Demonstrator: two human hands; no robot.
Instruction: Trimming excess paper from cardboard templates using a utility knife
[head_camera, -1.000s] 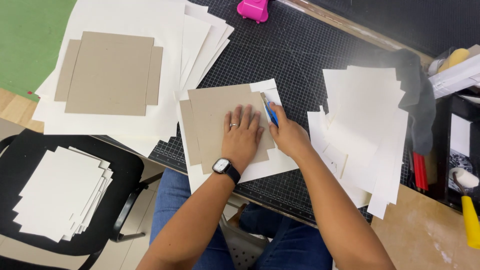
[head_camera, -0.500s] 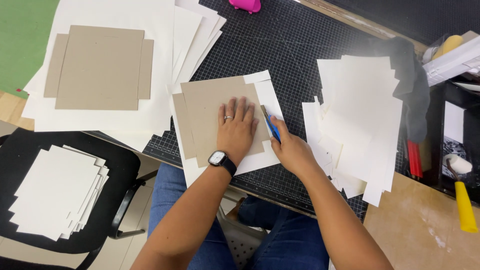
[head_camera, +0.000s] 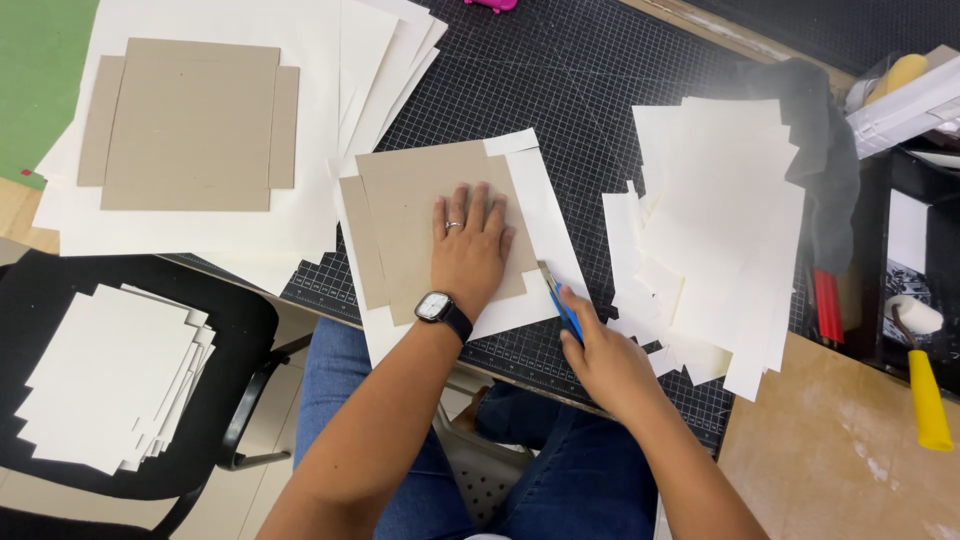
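On the black cutting mat (head_camera: 620, 90) the left hand (head_camera: 468, 250) lies flat, fingers spread, pinning a stiff, light cardboard piece (head_camera: 420, 220) over thin floppy white paper (head_camera: 545, 215), while the right hand (head_camera: 605, 360) grips a blue knife (head_camera: 562, 305) at its lower corner.

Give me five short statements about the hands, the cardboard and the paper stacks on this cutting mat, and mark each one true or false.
1. The left hand lies flat on the brown cardboard piece. True.
2. The right hand holds a yellow-handled tool. False: it holds a blue-handled cutting tool at the edge of the white paper sheet.
3. The left wrist wears a black wristwatch. True.
4. The stack of cut white sheets at lower left lies on the black gridded cutting mat. False: it lies on a black chair seat.
5. The other brown cardboard piece, upper left, lies on the green surface. False: it lies on large white sheets.
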